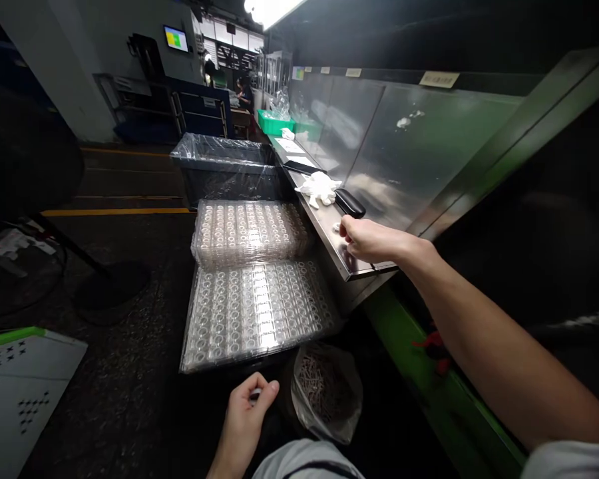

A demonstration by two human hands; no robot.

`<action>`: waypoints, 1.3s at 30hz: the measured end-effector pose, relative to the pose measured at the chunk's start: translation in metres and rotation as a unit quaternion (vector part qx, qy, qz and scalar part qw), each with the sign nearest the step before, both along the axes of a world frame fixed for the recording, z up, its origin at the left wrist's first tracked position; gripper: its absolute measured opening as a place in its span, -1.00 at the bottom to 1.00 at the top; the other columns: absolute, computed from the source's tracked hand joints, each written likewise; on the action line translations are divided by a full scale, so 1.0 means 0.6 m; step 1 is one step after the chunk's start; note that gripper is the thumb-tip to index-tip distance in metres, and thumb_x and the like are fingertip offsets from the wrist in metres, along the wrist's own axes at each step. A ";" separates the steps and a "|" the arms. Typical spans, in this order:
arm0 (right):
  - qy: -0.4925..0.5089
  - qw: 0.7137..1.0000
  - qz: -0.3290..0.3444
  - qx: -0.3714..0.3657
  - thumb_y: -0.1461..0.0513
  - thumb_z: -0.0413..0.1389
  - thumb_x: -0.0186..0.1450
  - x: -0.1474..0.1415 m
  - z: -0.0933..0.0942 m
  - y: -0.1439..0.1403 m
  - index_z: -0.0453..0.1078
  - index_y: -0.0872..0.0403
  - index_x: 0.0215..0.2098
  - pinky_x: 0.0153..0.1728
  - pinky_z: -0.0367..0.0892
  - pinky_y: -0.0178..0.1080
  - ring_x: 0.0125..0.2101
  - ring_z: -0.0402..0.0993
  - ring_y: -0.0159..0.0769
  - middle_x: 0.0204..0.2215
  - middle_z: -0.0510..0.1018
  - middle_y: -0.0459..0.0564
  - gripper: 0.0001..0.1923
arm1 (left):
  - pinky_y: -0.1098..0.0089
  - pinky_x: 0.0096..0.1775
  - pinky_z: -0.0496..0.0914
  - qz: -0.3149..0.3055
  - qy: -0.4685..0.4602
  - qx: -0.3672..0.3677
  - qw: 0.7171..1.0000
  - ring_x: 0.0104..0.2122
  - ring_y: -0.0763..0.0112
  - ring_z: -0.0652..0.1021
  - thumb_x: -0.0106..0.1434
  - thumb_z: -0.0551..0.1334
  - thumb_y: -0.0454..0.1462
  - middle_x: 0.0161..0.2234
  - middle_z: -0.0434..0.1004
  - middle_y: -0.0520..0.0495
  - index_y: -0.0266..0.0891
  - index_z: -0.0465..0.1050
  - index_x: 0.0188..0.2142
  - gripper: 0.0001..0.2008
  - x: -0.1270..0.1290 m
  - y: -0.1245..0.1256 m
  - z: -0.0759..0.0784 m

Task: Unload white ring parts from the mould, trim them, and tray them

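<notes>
The curled right hand (363, 238) is at a small white object (336, 227) on the narrow shiny metal table (330, 218); whether it grips is unclear; the left hand (245, 414), near, is loosely curled, its contents unclear; transparent plastic round-pocketed trays (249, 313) lie left of the table.

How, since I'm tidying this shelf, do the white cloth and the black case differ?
The cloth is white, the case black. The cloth lies crumpled; the case is smooth, with rounded ends. Both rest on the metal shelf, near the right hand.
</notes>
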State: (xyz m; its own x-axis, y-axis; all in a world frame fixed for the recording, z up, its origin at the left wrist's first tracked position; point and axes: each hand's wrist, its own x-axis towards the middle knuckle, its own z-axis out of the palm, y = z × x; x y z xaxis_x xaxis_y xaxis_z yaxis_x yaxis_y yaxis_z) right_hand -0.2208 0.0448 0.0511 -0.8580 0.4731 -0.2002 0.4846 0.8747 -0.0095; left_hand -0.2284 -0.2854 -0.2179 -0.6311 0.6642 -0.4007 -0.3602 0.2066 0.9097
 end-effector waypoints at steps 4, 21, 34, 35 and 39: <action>-0.028 0.997 0.040 0.063 0.31 -0.08 0.43 0.002 -0.011 -0.031 0.22 0.18 0.07 -0.33 0.26 -0.13 -0.30 0.44 -0.10 -0.23 0.55 0.20 -0.74 | 0.45 -0.55 -0.18 -0.019 -0.043 0.007 0.999 -0.58 0.58 -0.08 0.16 0.34 0.24 -0.58 -0.14 0.17 -0.18 0.13 -0.48 -0.38 0.021 0.021 0.017; -0.018 0.997 0.051 0.048 0.27 0.03 0.36 -0.005 -0.021 -0.015 0.28 0.13 -0.03 -0.29 0.29 -0.13 -0.27 0.41 -0.13 -0.14 0.50 0.19 -0.78 | 0.46 -0.58 -0.17 0.004 -0.051 -0.041 0.998 -0.62 0.59 -0.02 0.00 0.42 0.25 -0.63 -0.07 0.17 -0.19 0.16 -0.54 -0.34 0.030 0.005 -0.041; -0.021 1.000 -0.006 -0.007 0.21 0.20 0.34 -0.012 -0.001 0.029 0.41 0.15 0.05 -0.28 0.33 -0.21 -0.17 0.51 -0.13 -0.09 0.57 0.16 -0.66 | 0.48 -0.59 -0.19 0.012 -0.093 -0.051 0.994 -0.65 0.63 -0.04 -0.09 0.43 0.31 -0.65 -0.06 0.20 -0.18 0.15 -0.53 -0.29 0.035 0.009 -0.077; -0.014 1.000 -0.003 -0.006 0.21 0.20 0.35 -0.011 -0.001 0.029 0.41 0.15 0.05 -0.26 0.34 -0.21 -0.16 0.50 -0.13 -0.09 0.57 0.15 -0.67 | 0.49 -0.60 -0.19 0.012 -0.098 -0.053 0.994 -0.65 0.64 -0.06 -0.10 0.43 0.32 -0.65 -0.07 0.21 -0.18 0.15 -0.53 -0.28 0.035 0.008 -0.080; 0.092 0.995 0.027 0.026 0.21 0.16 0.38 0.039 0.012 -0.013 0.40 0.14 0.11 -0.09 0.36 -0.16 -0.07 0.48 -0.08 0.02 0.53 0.19 -0.65 | 0.51 -0.61 -0.22 0.007 -0.112 -0.055 0.992 -0.67 0.68 -0.09 -0.17 0.42 0.37 -0.67 -0.08 0.23 -0.17 0.10 -0.54 -0.23 0.038 0.020 -0.090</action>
